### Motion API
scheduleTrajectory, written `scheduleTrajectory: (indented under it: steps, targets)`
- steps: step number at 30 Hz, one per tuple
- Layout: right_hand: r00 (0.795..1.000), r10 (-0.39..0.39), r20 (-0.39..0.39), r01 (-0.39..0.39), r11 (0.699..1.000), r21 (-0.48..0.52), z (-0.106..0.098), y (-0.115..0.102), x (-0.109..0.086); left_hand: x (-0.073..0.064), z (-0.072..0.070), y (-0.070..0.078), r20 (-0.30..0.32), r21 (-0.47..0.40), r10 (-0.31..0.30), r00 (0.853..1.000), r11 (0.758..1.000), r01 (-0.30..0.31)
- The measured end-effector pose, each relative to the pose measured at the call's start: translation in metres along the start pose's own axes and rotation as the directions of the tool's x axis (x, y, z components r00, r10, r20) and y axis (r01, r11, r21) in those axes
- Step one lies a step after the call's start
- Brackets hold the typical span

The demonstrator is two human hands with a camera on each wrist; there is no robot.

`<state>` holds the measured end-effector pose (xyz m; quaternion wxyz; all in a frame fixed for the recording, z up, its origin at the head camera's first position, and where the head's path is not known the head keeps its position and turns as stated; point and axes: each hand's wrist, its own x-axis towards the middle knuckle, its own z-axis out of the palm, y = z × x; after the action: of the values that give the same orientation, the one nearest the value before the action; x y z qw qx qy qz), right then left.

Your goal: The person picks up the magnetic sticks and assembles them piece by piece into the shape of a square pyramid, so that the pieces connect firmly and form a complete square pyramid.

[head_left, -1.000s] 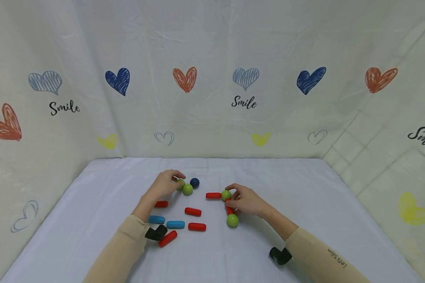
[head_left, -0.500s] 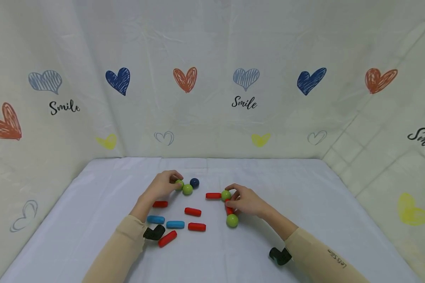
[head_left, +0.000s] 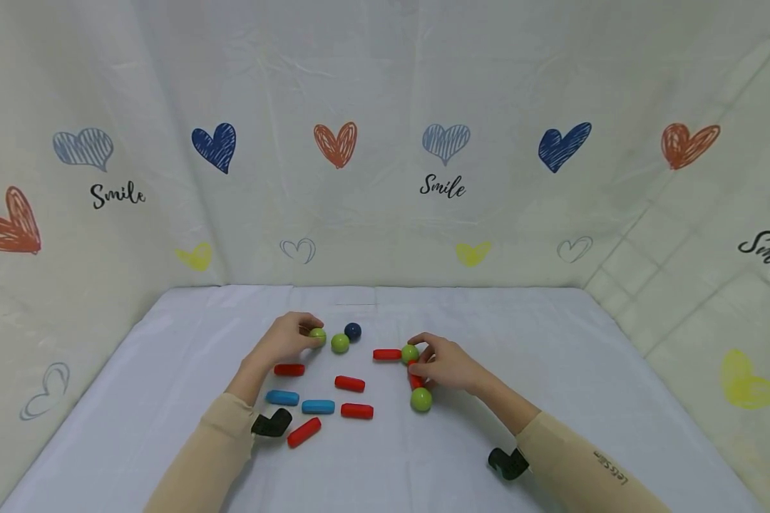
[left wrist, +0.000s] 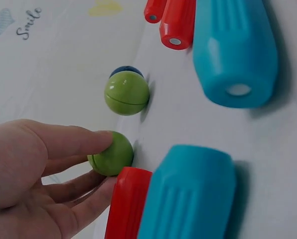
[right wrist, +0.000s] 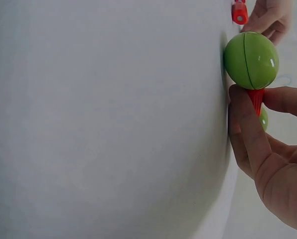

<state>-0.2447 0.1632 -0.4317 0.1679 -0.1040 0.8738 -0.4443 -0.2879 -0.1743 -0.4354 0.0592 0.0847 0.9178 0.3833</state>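
Observation:
My left hand (head_left: 286, 338) pinches a green ball (left wrist: 116, 155) between thumb and fingers at the far left of the table. Just right of it, apart, sit another green ball (head_left: 340, 343) and a dark blue ball (head_left: 353, 331). With thumb and fingers my right hand (head_left: 448, 363) grips a red rod (right wrist: 256, 99), partly hidden by the fingers. A green ball (head_left: 421, 399) is at this rod's near end. At its far end sits another green ball (head_left: 409, 354), which a second red rod (head_left: 387, 355) meets from the left.
Left of centre lie two blue rods (head_left: 317, 407) and several red rods (head_left: 349, 384), loose on the white-covered table (head_left: 513, 320). Pale round tips show at some rod ends in the left wrist view. A curtain (head_left: 385, 214) printed with hearts hangs behind.
My left hand has moved left with its green ball, opening a gap to the other green ball. The right hand and its rods and balls have stayed in place.

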Motion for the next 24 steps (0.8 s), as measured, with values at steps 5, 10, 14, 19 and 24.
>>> scheduleTrajectory:
  steps: [5, 10, 14, 19, 24]
  targets:
    - [1.0, -0.004, -0.001, 0.004, 1.0, -0.005, 0.0, -0.001, 0.0, -0.003, -0.001, 0.001, -0.01, -0.004, -0.003, 1.0, 1.0, 0.003]
    - [1.0, 0.003, -0.008, -0.004, 1.0, -0.009, 0.001, -0.002, -0.001, -0.006, -0.001, 0.001, -0.029, -0.019, -0.007, 1.0, 1.0, 0.007]
    - [1.0, 0.011, -0.014, -0.011, 1.0, -0.014, 0.001, -0.002, -0.001, -0.008, -0.001, 0.001, -0.049, -0.034, 0.002, 0.999, 0.999, -0.003]
    - [1.0, 0.008, -0.01, -0.008, 1.0, -0.015, 0.0, -0.002, -0.002, -0.014, 0.0, 0.008, -0.053, -0.047, 0.029, 0.998, 0.998, -0.032]
    - [1.0, 0.012, -0.011, -0.012, 1.0, -0.01, 0.001, 0.001, 0.0, -0.019, 0.002, 0.019, -0.041, -0.063, 0.077, 0.996, 0.995, -0.08]
